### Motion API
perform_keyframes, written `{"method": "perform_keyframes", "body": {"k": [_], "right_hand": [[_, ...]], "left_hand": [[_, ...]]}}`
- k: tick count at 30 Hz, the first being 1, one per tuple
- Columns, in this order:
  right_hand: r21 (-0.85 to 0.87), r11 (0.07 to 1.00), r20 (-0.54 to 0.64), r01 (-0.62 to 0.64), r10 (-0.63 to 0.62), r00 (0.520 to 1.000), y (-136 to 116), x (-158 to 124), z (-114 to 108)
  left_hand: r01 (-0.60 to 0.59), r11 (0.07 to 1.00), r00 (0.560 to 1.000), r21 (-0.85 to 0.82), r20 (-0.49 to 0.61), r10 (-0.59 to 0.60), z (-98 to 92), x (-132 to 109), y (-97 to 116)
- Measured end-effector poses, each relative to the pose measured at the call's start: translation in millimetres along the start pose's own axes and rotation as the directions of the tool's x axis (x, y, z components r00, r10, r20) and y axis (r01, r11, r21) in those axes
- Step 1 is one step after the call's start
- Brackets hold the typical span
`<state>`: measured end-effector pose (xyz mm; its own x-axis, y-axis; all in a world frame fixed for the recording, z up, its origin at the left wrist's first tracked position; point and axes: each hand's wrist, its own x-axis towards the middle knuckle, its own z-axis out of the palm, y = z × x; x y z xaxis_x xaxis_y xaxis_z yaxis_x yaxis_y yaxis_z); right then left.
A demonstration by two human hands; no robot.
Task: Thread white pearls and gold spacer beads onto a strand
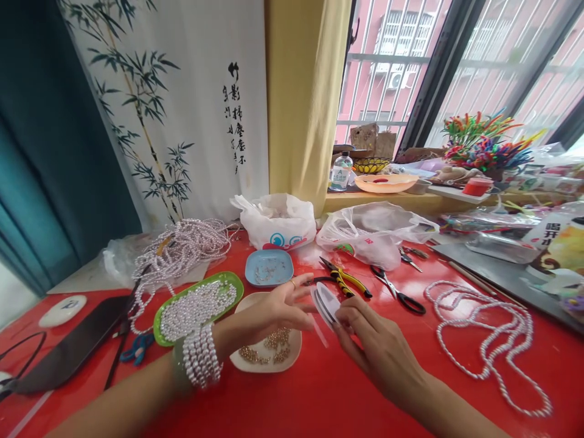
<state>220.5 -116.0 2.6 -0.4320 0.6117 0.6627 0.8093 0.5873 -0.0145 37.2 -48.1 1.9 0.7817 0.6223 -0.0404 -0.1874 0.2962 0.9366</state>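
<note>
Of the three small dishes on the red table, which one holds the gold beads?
The cream plate, just below the left hand; the green tray holds white pearls, the blue dish only tiny bits.

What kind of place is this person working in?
Probably a home beadwork table by a window: a green tray of pearl beads, loose bead strands, pliers and scissors on the red table.

black calligraphy beginning 竹影 on bamboo wall hanging (182, 91), 喝开 on yellow packet (561, 246), bottle (341, 172) label too small to read
</note>
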Motion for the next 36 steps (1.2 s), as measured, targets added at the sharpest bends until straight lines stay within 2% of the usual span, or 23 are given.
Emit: {"method": "perform_keyframes", "body": {"k": [2, 5, 8, 12, 14, 16, 19, 21, 25, 27, 32, 36], "right_hand": [[0.031, 1.000, 0.007, -0.001, 0.001, 1.000, -1, 0, 0], [0.058, 0.998, 0.053, 0.011, -0.014, 0.998, -5, 1, 1], [0.042, 0.998, 0.128, 0.042, -0.047, 0.991, -10, 5, 1], [-0.022, 0.995, 0.165, 0.102, -0.097, 0.982, -16, 20, -3], [0.006, 0.991, 0.222, 0.130, -0.128, 0.967, -16, 32, -10], [0.107, 0.984, 0.307, 0.140, -0.167, 0.937, -13, 44, -18], [0.275, 0.959, 0.464, 0.068, -0.195, 0.864, -3, 60, -28], [0.352, 0.936, 0.497, 0.000, -0.187, 0.847, 4, 66, -29], [0.291, 0.947, 0.431, -0.138, -0.001, 0.902, 12, 72, -17], [0.262, 0.953, 0.412, -0.152, 0.032, 0.911, 15, 73, -9], [0.324, 0.943, 0.482, -0.075, -0.097, 0.871, 24, 74, 4], [0.445, 0.872, 0.586, -0.203, -0.112, 0.802, 30, 72, 7]], "left_hand": [[-0.003, 0.995, 1.000, -0.103, 0.019, 0.005, 7.1, 0, -3], [-0.058, 0.988, 0.998, -0.144, -0.006, 0.058, 15.9, -1, -6], [-0.073, 0.988, 0.997, -0.133, -0.036, 0.069, 18.8, -1, -10], [-0.088, 0.994, 0.995, -0.069, -0.059, 0.084, 16.8, -3, -12], [-0.098, 0.995, 0.994, -0.033, -0.056, 0.097, 15.5, -3, -11], [-0.100, 0.995, 0.995, -0.012, -0.031, 0.100, 14.2, -5, -10], [-0.061, 0.998, 0.998, 0.023, -0.021, 0.062, 11.4, -7, -8], [0.005, 1.000, 0.999, 0.028, -0.039, -0.003, 9.0, -10, -8], [0.113, 0.994, 0.991, 0.005, -0.077, -0.113, 3.8, -13, -10], [0.126, 0.992, 0.988, -0.009, -0.089, -0.127, 1.7, -14, -12], [0.160, 0.986, 0.983, -0.036, -0.089, -0.163, -0.3, -17, -10], [0.138, 0.990, 0.986, -0.032, -0.089, -0.141, -2.8, -20, -7]]}}
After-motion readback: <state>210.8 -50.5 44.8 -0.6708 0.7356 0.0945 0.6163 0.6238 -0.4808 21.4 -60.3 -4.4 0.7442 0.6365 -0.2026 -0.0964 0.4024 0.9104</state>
